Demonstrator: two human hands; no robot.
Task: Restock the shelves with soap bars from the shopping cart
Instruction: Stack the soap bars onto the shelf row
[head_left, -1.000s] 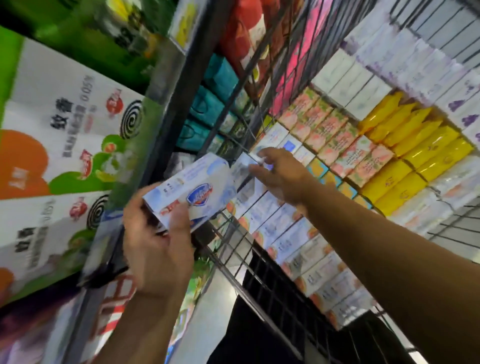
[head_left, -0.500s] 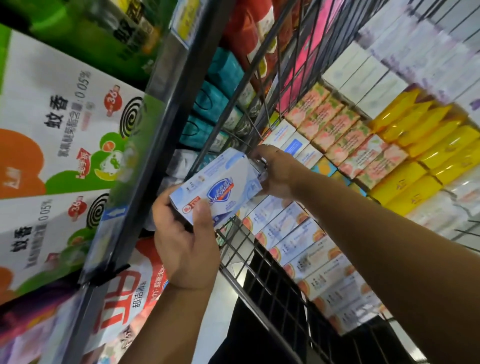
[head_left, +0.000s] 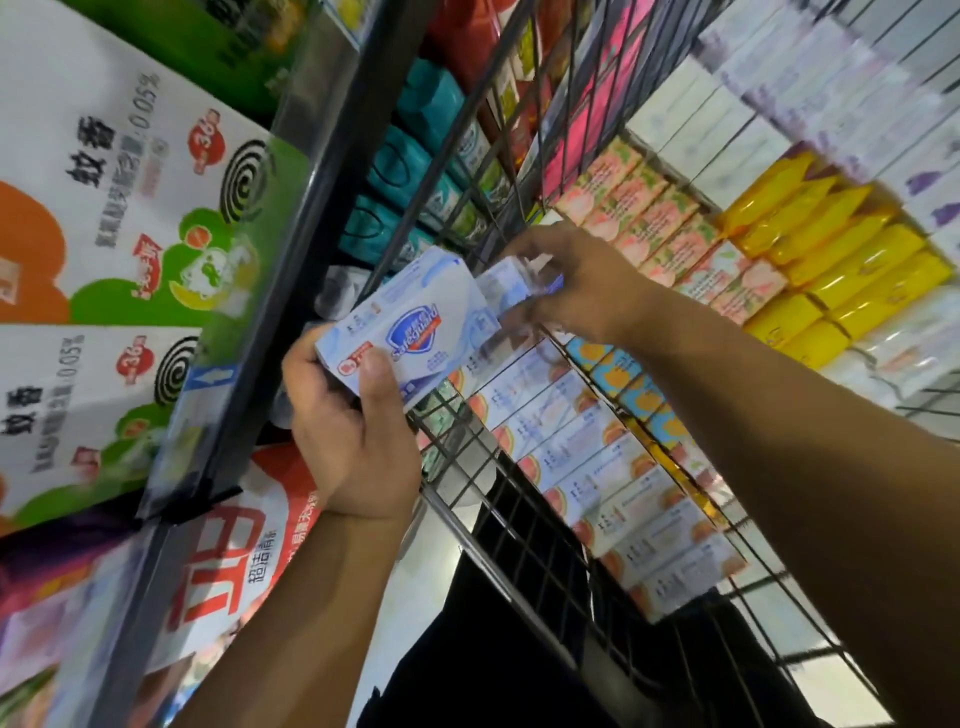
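My left hand (head_left: 358, 447) grips a white-and-blue soap box (head_left: 410, 325) with a blue shield logo, thumb across its front, over the rim of the wire shopping cart (head_left: 524, 540). My right hand (head_left: 576, 283) holds a second, similar soap box (head_left: 511, 286) just right of the first; most of that box is hidden by my fingers. Inside the cart lie rows of white soap boxes with orange fruit prints (head_left: 597, 467). The shelf edge (head_left: 291, 260) runs diagonally at the left.
The cart also holds peach-print boxes (head_left: 670, 228), yellow packs (head_left: 841, 260), white boxes (head_left: 779, 93) and teal packs (head_left: 410, 171). Mosquito-coil cartons (head_left: 124, 208) fill the shelf at left, a red-and-white bag (head_left: 228, 561) below them. Grey floor shows under the cart.
My left hand has moved right with its box. My right hand lifted a second box from the cart and brought it beside the first one.
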